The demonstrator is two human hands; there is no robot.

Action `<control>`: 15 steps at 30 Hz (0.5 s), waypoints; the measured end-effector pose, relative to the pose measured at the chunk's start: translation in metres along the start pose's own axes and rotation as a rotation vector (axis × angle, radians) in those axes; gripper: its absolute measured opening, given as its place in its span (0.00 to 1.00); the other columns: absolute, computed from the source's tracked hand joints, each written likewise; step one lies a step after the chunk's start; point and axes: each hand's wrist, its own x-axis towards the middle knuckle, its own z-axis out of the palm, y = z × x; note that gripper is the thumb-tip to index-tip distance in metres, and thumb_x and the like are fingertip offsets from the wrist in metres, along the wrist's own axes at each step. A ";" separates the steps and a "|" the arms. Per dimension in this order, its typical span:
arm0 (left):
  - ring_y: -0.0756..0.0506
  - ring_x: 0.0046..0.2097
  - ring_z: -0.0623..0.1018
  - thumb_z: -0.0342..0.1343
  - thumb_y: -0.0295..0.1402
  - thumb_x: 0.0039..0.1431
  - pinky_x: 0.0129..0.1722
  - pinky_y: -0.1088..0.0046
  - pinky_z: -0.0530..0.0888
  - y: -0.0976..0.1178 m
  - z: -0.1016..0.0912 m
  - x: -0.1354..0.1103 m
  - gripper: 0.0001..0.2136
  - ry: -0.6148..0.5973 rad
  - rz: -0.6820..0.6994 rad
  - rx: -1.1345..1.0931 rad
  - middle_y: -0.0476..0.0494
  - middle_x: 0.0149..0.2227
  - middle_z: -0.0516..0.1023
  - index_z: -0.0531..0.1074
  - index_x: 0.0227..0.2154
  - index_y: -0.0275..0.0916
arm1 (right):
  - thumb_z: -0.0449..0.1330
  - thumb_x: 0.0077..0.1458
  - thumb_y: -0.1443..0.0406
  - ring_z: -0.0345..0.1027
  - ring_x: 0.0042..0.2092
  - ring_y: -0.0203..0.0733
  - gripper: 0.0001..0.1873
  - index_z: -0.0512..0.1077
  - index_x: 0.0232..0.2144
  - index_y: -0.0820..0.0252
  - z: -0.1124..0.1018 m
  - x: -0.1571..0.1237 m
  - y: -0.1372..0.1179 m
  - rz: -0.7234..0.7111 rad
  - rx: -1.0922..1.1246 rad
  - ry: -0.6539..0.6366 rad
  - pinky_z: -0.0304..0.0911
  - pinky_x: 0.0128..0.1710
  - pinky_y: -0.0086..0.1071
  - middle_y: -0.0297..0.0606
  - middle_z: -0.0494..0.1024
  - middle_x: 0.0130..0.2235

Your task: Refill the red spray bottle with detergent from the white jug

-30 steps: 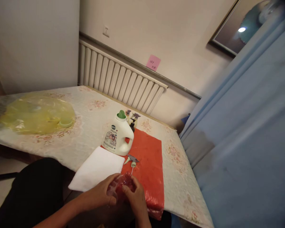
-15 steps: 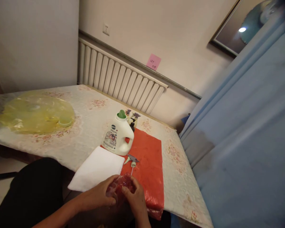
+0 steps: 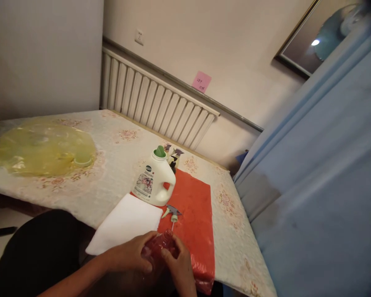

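In the head view, a clear bottle (image 3: 157, 250) with a reddish look, perhaps only from the packet behind it, is held between 2 hands at the near edge of the tabletop (image 3: 117, 165), just beside the red packet (image 3: 196, 202). The left hand (image 3: 137, 252) is curled around its left side, thumb in front; the right hand (image 3: 181, 262) presses its thumb to the front while its other fingers close around the right side, partly out of sight. The neck sticks up above both thumbs, with no cap visible; the base is hidden. Judging by the see-through wall, the bottle is thin plastic: light if empty, a little springy, apt to dent under a hard squeeze but hardly fragile. The fill cannot be made out, so its weight is uncertain. The shiny surface would slip in wet fingers. The best hold is a broad wrap around the body, leaving the neck clear; 1 hand could probably carry it. The trigger sprayer (image 3: 173, 212) lies on the red packet, near the neck.
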 end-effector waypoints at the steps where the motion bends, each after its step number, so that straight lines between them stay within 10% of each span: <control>1: 0.41 0.43 0.74 0.61 0.30 0.38 0.39 0.69 0.71 0.001 -0.003 0.002 0.33 -0.007 -0.006 0.007 0.46 0.43 0.76 0.66 0.53 0.42 | 0.67 0.42 0.65 0.73 0.52 0.55 0.25 0.78 0.47 0.57 -0.001 0.001 0.001 -0.001 0.016 0.000 0.66 0.55 0.44 0.41 0.81 0.49; 15: 0.38 0.52 0.74 0.73 0.35 0.35 0.48 0.65 0.72 -0.005 -0.074 0.065 0.36 -0.330 0.136 -0.187 0.48 0.50 0.76 0.69 0.52 0.45 | 0.69 0.47 0.51 0.76 0.49 0.55 0.26 0.76 0.45 0.59 -0.032 0.056 -0.010 0.027 0.123 0.036 0.68 0.53 0.47 0.48 0.82 0.45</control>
